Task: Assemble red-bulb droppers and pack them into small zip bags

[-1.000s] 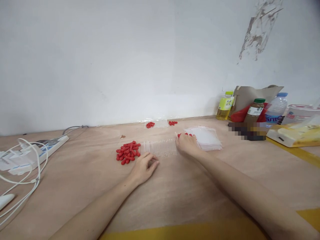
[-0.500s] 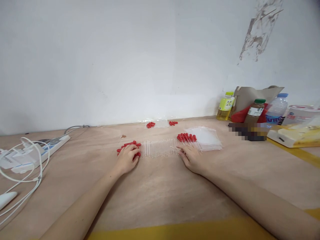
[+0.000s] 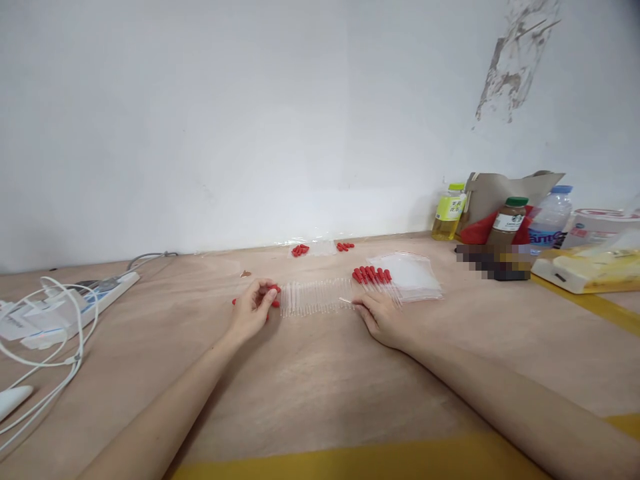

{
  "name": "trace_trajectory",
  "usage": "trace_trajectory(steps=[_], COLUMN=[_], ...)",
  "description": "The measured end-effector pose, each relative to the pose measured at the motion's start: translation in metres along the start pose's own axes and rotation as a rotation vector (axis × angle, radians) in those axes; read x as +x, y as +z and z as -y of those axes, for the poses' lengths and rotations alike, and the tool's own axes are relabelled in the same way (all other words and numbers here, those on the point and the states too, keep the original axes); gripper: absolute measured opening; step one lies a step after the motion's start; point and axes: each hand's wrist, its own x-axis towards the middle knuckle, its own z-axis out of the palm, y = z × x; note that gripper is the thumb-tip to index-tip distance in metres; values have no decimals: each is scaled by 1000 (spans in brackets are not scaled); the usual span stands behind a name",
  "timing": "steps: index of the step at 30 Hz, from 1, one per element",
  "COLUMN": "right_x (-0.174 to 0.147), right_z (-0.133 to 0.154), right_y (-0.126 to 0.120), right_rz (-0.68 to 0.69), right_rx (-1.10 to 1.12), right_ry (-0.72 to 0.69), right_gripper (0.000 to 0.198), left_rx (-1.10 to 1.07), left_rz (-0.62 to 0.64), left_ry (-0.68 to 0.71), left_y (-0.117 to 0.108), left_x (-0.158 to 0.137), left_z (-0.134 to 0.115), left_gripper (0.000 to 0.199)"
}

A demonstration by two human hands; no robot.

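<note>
Clear tubes (image 3: 316,297): slim, in close row; red bulbs (image 3: 371,274) rounded, tapering.

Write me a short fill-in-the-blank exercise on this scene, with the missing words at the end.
1. The bulbs at the left hand are ____ in colour.
2. The row of tubes lies ____ the two hands.
3. The right hand holds one tube whose free end points toward the ____ hand.
4. Of the three bottles, the middle one has a ____ cap.

Missing words: red; between; left; green.
</note>
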Motion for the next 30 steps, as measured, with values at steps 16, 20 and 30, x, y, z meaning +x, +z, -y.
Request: trace_trajectory(steps=[16, 20, 30], right_x=[1, 1, 2], right_z=[18, 21, 25], right_y=[-7, -5, 0], right_rz=[52, 26, 54], right_rx=[-47, -37, -32], right_ry=[-65, -112, -179], right_gripper=[13, 14, 15], left_rx=[-224, -126, -74], left_rz=[216, 273, 333], left_ry=[-52, -7, -6], left_y=[59, 59, 58], left_x=[-35, -35, -35], left_z=[-10, -13, -16], left_gripper=[22, 20, 19])
